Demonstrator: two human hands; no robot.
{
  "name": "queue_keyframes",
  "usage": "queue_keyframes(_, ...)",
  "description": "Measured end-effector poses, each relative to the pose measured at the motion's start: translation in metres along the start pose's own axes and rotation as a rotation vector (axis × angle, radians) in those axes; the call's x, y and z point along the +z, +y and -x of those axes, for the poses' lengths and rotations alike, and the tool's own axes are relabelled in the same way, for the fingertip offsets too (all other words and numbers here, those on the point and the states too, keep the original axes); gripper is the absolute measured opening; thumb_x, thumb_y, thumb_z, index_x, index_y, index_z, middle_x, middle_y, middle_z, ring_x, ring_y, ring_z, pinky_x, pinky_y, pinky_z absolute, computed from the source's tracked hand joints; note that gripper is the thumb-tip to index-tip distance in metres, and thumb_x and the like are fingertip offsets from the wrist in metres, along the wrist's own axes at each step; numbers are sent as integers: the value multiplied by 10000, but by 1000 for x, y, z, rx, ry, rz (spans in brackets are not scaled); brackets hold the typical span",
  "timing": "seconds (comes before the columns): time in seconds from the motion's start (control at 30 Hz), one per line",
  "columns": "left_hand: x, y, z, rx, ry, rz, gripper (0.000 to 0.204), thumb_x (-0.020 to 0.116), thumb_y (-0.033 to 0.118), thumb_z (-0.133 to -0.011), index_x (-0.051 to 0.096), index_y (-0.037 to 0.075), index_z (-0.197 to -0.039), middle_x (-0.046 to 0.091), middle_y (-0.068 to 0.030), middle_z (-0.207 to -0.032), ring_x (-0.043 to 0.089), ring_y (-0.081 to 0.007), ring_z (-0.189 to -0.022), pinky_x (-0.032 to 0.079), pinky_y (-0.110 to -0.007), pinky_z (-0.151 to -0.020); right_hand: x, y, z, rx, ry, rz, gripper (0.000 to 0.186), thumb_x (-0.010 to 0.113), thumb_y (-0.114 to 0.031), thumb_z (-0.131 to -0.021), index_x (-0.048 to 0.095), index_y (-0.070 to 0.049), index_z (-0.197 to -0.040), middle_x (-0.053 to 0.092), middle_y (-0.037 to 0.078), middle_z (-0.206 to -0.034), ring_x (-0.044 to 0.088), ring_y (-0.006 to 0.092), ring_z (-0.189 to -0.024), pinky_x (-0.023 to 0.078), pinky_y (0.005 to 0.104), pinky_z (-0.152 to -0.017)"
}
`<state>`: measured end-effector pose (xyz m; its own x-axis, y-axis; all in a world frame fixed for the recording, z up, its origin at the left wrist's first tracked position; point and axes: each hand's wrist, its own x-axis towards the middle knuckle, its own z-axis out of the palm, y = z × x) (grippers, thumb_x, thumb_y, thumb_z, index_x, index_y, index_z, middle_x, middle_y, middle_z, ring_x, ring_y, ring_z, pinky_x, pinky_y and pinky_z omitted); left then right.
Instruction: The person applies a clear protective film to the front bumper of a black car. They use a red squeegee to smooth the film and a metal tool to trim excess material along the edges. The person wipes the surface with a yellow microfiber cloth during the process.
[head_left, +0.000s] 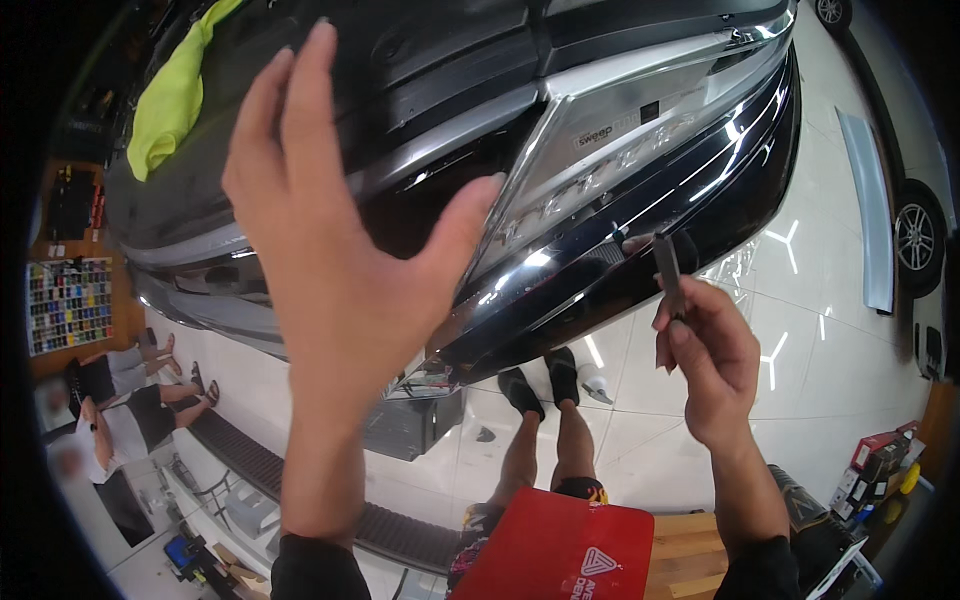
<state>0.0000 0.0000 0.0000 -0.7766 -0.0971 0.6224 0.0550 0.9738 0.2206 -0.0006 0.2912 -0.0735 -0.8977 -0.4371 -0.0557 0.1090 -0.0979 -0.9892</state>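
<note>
My left hand (340,250) is raised over the car's edge, open, with fingers up and thumb spread. Its thumb tip overlaps the edge of a clear film sheet (560,165) in the picture; whether they touch I cannot tell. The film slants across the glossy black car bumper (620,255) and reflects light. In front of the bumper, my right hand (715,360) is closed around a small dark flat tool (668,268), which points upward between thumb and fingers. The tool's exact kind does not show.
A lime-green cloth (168,105) lies on the dark car panel. A red pouch (560,550) hangs at my waist beside wooden boards (690,550). A grey box (410,425) stands below the bumper. Seated people (130,420) are at left; another car (915,235) is at right.
</note>
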Motion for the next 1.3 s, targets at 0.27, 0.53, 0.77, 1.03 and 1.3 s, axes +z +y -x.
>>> queue_keyframes(0.27, 11, 10, -6, -12, 34, -85, 988, 877, 454, -821, 379, 93, -1594, 387, -244, -1527, 403, -399, -1408, 340, -501, -1171, 2, 15, 20, 52, 8, -69, 354, 487, 40, -1034, 548, 53, -1382, 601, 82, -1053, 571, 98, -847, 480, 240, -751)
queue_keyframes(0.53, 5, 12, -7, -62, -16, -78, 1010, 871, 495, -816, 372, 91, -1596, 387, -254, -1531, 411, -416, -1413, 357, -516, -1157, 1, 18, 23, 30, 16, 49, 351, 483, 60, -1015, 579, 49, -1353, 611, 89, -1032, 592, 112, -841, 496, 250, -755)
queue_keyframes(0.77, -2, 7, -14, -5, -56, -117, 922, 876, 325, -820, 406, 86, -1575, 450, -223, -1486, 459, -365, -1369, 394, -454, -1118, -40, -40, -46, -600, 6, 851, 399, 498, 150, -962, 649, 33, -1313, 691, 172, -1038, 661, 196, -858, 534, 305, -755)
queue_keyframes(1.03, -2, -18, -42, 245, -203, -46, 768, 835, 277, -843, 477, 60, -1486, 507, -200, -1389, 481, -309, -1220, 400, -407, -1001, -50, -93, -84, -761, -163, 1077, 380, 489, 65, -1047, 577, 45, -1417, 667, 155, -1126, 655, 161, -928, 525, 283, -784)
queue_keyframes(1.3, -9, -26, -45, 391, -273, -9, 618, 794, 229, -865, 548, 34, -1397, 563, -178, -1292, 503, -253, -1070, 407, -361, -884, -40, -75, -72, -684, -153, 1004, 365, 528, 87, -1000, 628, 63, -1351, 657, 150, -1030, 609, 168, -837, 482, 281, -710)
